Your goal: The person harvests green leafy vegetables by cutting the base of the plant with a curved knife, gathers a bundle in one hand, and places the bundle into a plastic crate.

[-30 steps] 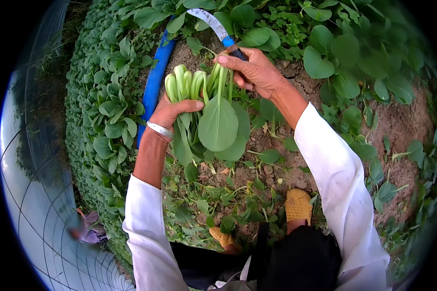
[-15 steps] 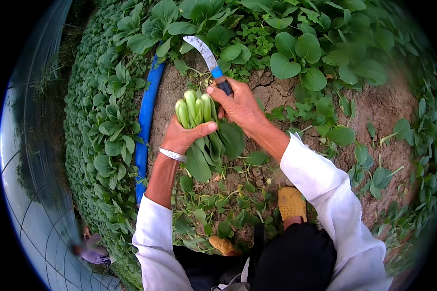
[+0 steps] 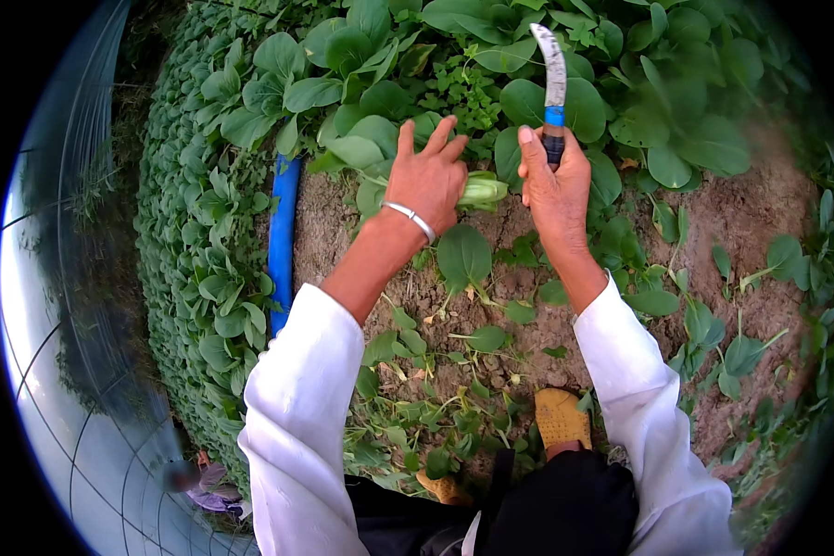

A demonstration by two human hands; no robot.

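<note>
My right hand (image 3: pixel 561 190) is wrapped round the handle of a sickle (image 3: pixel 554 79), whose curved, dirt-marked blade points up and away. Blue tape circles the base of the blade. To its left, my left hand (image 3: pixel 423 185) rests over a bunch of bok choy (image 3: pixel 483 191) with its fingers spread. The pale stems stick out to the right of the hand, and broad leaves show beyond it on the left. Its thumb is hidden. A silver bangle (image 3: pixel 411 220) sits on my left wrist.
Growing bok choy (image 3: pixel 208 306) fills the left, and more leafy plants (image 3: pixel 588 102) stand ahead. A blue hose (image 3: pixel 284 236) edges the dry soil (image 3: pixel 435 310), where loose leaves (image 3: pixel 486 338) lie. My yellow shoe (image 3: pixel 562 417) is near. Another person (image 3: pixel 215 486) is at lower left.
My left hand has moved away and turned palm down, laying the bok choy bunch lower with its stems to the right. The sickle has moved right with my right hand, away from the bunch.
</note>
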